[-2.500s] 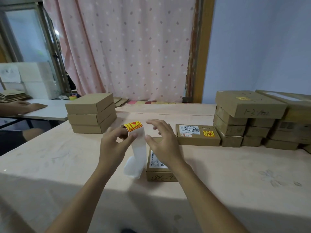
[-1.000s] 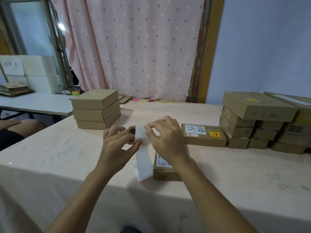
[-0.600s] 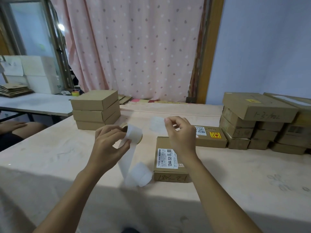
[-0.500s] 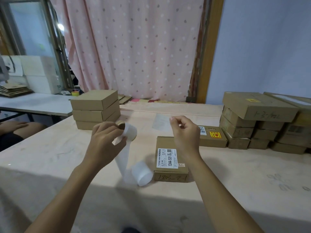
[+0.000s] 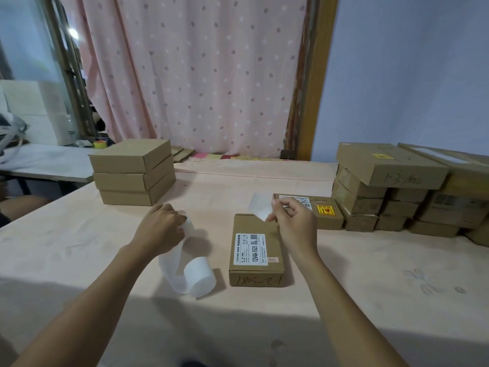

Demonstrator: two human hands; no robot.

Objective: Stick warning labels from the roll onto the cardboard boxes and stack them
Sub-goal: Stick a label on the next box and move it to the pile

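Note:
A small cardboard box (image 5: 256, 234) with a white barcode label lies flat on the table in front of me. My right hand (image 5: 293, 226) pinches a peeled label (image 5: 260, 205), its pale back toward me, just above the box's far end. My left hand (image 5: 161, 229) grips the label roll (image 5: 188, 225) low over the table, left of the box. A long strip of white backing paper (image 5: 195, 274) trails from the roll and curls on the table. Behind the near box lies another box (image 5: 326, 217) bearing a yellow warning label (image 5: 325, 209).
Three plain boxes (image 5: 132, 173) are stacked at the back left. A pile of several boxes (image 5: 391, 192) fills the back right. The table (image 5: 370, 274) has a pale pink cover. A side table (image 5: 47, 160) and a person's limb are at the left edge.
My right hand peeled a label off the roll and carried it right, over the box's far end. My left hand lowered the roll toward the table and the backing strip curled longer.

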